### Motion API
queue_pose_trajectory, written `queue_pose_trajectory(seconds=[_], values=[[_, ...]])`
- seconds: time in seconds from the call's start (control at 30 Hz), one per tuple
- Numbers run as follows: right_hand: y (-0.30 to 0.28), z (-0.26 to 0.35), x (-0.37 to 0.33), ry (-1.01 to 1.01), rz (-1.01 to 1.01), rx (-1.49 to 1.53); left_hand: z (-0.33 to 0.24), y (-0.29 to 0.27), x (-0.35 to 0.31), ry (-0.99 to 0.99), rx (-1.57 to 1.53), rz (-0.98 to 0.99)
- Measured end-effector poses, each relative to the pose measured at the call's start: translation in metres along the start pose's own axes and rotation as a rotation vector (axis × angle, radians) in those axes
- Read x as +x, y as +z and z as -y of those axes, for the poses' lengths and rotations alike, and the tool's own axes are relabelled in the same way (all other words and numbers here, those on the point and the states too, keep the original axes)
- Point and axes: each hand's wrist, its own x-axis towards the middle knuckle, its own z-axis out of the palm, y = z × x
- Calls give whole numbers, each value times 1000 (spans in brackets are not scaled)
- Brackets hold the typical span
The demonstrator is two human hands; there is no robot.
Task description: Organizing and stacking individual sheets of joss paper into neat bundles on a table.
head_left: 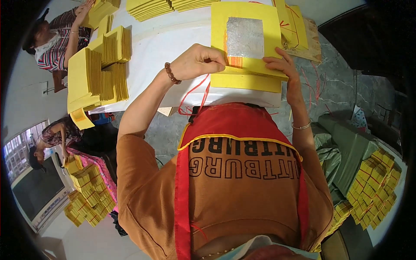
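Stack of yellow paper sheets [245,65], top sheet bearing a silver foil square [245,37], lies at the near edge of the white table [164,47]. Left hand [200,61] is closed on the stack's left edge, fingers curled in; right hand [284,67] presses the right edge with fingers spread. Red string [195,93] hangs beneath the left hand. Further yellow stacks [102,65] stand upright on the table's left side (another person's hand [84,9] rests near them). Tied bundles [375,182] lie far right.

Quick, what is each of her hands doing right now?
Left hand: closed, gripping the left edge of the yellow paper stack.
Right hand: fingers resting on the stack's right edge; grip cannot be told.
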Motion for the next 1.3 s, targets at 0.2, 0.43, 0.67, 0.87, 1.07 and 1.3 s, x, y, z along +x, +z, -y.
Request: queue_pose_trajectory(seconds=[0.2, 0.43, 0.67, 0.87, 1.07, 1.3], values=[[-1, 0, 1, -2, 10, -2, -3, -2, 2, -48, -48, 23], [-1, 4, 3, -33, -3, -2, 5, -3, 4, -83, -91, -10], [2, 0, 1, 36, -106, -57, -1, -4, -4, 331, 182, -87], [-3, 4, 8, -76, -55, -174, 25, 15, 5, 430, 959, -383], [-16, 45, 20, -282, 67, -727, 4, 18, -10, 562, 1137, -370], [-15, 38, 8, 53, 144, -315, 4, 31, -11, 332, 625, -475]])
